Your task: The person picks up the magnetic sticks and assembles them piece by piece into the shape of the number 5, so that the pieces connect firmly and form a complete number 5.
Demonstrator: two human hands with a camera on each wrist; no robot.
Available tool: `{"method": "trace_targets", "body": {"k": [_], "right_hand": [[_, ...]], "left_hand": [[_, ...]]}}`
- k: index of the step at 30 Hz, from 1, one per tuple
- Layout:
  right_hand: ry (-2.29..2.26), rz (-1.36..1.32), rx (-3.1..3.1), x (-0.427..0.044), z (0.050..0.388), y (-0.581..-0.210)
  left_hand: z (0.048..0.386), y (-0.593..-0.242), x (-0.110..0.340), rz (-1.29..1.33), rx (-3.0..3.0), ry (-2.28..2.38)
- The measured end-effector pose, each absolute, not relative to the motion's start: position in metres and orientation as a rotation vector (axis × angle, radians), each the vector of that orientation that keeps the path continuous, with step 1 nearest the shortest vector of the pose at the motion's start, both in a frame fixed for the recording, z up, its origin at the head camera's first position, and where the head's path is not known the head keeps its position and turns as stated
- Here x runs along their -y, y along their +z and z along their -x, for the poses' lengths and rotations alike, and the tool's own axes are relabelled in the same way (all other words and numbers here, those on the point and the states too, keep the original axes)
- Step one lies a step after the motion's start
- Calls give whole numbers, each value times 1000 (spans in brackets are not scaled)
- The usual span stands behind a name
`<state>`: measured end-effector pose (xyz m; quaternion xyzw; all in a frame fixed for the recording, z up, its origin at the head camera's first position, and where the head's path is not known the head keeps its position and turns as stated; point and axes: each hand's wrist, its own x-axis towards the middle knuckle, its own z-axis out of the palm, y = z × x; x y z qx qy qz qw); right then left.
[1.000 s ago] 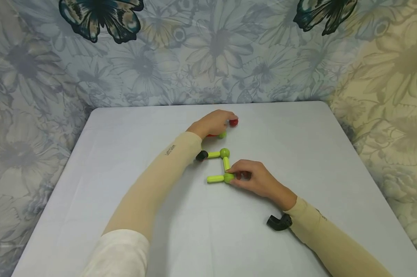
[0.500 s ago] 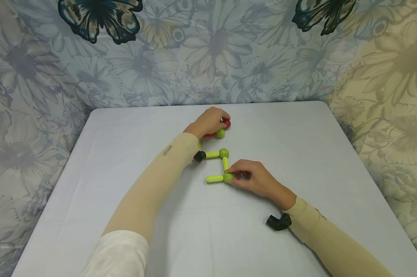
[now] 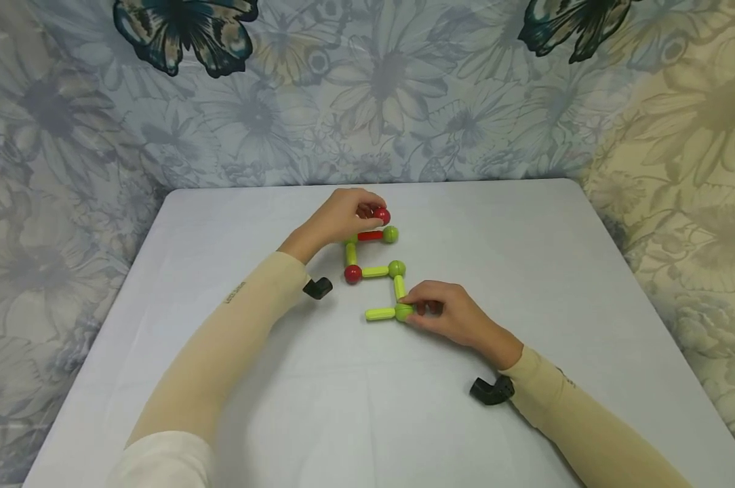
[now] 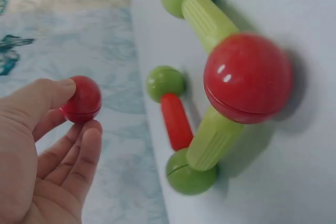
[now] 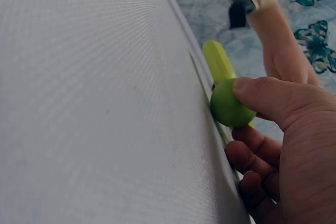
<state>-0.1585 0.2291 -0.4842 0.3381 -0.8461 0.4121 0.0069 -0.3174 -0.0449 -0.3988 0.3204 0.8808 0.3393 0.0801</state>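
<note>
Between thumb and fingertips my left hand (image 3: 342, 215) pinches a loose red ball (image 4: 84, 100), raised beside the far end of a zigzag chain of balls and rods. That end has a green ball (image 3: 390, 234) on a red rod (image 4: 176, 123); the rod runs to another green ball (image 4: 190, 174). Yellow-green rods (image 3: 375, 272) link this to a red ball (image 4: 248, 77) and a green ball (image 3: 396, 268). My right hand (image 3: 449, 313) pinches the nearest green ball (image 5: 229, 107), from which a yellow-green rod (image 3: 380, 314) sticks out leftward, its other end bare.
The chain lies on a white-covered table (image 3: 495, 237). Behind it stands a floral cloth backdrop (image 3: 380, 122) with butterfly decorations (image 3: 187, 34). A black wrist camera (image 3: 317, 288) hangs under the left wrist and another black camera (image 3: 491, 392) under the right.
The left hand has picked the red ball off the table behind the chain and drawn it leftward, uncovering the chain's red rod and middle red ball. The right hand has stayed put.
</note>
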Motion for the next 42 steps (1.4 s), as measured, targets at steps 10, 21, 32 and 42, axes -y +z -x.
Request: {"method": "trace_targets", "body": {"k": [10,21,32,42], "right_hand": [[1279,-1046,2652,-231,160,-483],[1295,-1051,2636,-229,161,-483],[1260,-1074,2631,-228,164,-485],[1164,-1077,2675,-225,160,-478]], "left_hand": [[262,-404,92,-971,-2540,1215],[226,-426,110,-931,-2541,1218],[209,-442,122,-855,-2490,1105],[200,-450,118,-931,-2457,1079]]}}
